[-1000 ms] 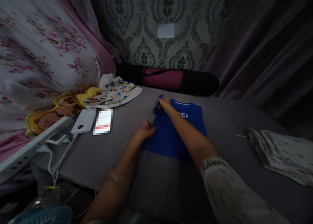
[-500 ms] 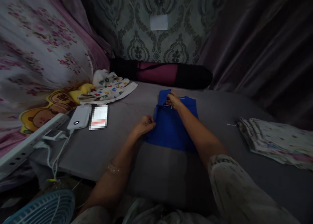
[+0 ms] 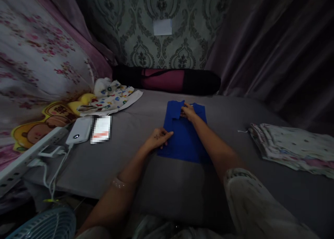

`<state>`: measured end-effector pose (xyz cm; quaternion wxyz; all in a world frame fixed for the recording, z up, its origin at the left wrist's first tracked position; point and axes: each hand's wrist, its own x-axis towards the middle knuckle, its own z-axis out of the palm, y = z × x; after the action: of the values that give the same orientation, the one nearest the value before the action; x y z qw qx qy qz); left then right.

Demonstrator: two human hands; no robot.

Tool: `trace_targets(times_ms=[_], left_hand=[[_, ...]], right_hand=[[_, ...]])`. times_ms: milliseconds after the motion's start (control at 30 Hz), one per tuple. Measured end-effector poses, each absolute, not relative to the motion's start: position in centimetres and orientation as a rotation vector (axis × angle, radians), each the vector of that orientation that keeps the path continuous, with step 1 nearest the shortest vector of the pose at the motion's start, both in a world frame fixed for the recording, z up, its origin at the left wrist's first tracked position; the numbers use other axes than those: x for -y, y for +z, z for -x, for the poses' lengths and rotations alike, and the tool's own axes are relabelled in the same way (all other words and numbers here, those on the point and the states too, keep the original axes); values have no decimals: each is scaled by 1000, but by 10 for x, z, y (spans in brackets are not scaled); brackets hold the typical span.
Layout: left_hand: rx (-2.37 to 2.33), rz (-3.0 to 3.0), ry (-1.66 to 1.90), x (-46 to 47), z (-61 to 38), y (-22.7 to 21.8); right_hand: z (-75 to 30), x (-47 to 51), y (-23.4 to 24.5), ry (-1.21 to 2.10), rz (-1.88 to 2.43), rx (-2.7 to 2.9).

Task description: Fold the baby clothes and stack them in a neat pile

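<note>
The blue shirt (image 3: pixel 188 146) lies in front of you on the grey cover (image 3: pixel 125 141), between your two hands. One second ago its left side was only beginning to lift at the upper corner; half a second ago this part stood partly turned inward. Now it lies over the body of the shirt as a folded strip, and its upper flap (image 3: pixel 175 109) reaches toward the collar.

Your right hand (image 3: pixel 188 112) has its thumb and fingers closed on the edge of this flap, close to the collar. It has come inward from the outer corner, where it was one second ago. Your left hand (image 3: pixel 159 138) is at the left edge of the shirt; the thumb now extends over the blue cloth, farther in than before, and the other fingers are curled. I cannot tell whether they pinch the cloth or only press it.

Further out, the things keep their places, although your view has shifted a little. To the left are the white power bank (image 3: pixel 79 131), a blurred card (image 3: pixel 101 129) just beside it and the power strip (image 3: pixel 33 157). Folded cloths (image 3: pixel 292 145) lie at right, well apart from the shirt. Behind it rests a long black and magenta bag (image 3: pixel 163 80).
</note>
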<state>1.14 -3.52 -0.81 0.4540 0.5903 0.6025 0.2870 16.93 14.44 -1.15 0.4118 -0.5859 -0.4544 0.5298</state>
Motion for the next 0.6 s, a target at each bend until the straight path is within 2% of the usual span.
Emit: trace_targets(times_ms=[267,400,467,600], left_hand=[[-1624,-1862,804,27,0,-18],[-1624,-2180,734,28,3,-23],[-1598,-2264,697,28,4,-28],[-1530,-2356,617,31,3,-34]], right_hand=[[-184,-150,-12,1033,1765,1383],[-181,-143,-7,401,1852,1806],[-171,-138,-7,209,1768,2035],[-141,-135,-15,233,1643,2375]])
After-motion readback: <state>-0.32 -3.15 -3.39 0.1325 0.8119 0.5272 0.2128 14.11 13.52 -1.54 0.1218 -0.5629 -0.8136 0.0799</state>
